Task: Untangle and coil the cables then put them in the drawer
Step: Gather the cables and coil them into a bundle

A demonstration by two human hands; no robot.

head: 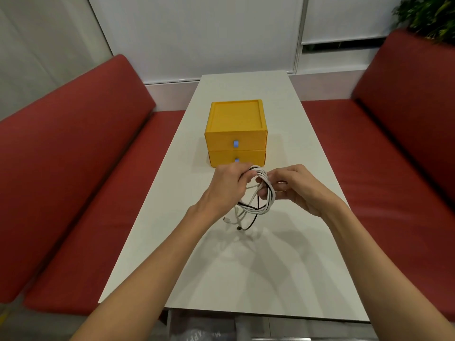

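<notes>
Head view shows two hands above one white table (pixel 246 267). Left hand (pixel 225 187) and right hand (pixel 299 187) both pinch a tangled bunch of cables (pixel 264 190), white with at least one black; loose ends dangle between the wrists. One yellow box (pixel 235 124), its two drawers closed, sits just beyond; bare tabletop lies nearer.

- Left hand (pixel 227 185) and right hand (pixel 299 190) hold a tangled bundle of white and black cables (pixel 261 193) above the white bench (pixel 246 267).
- Yellow drawer box (pixel 236 134) stands behind, both drawers closed.
</notes>
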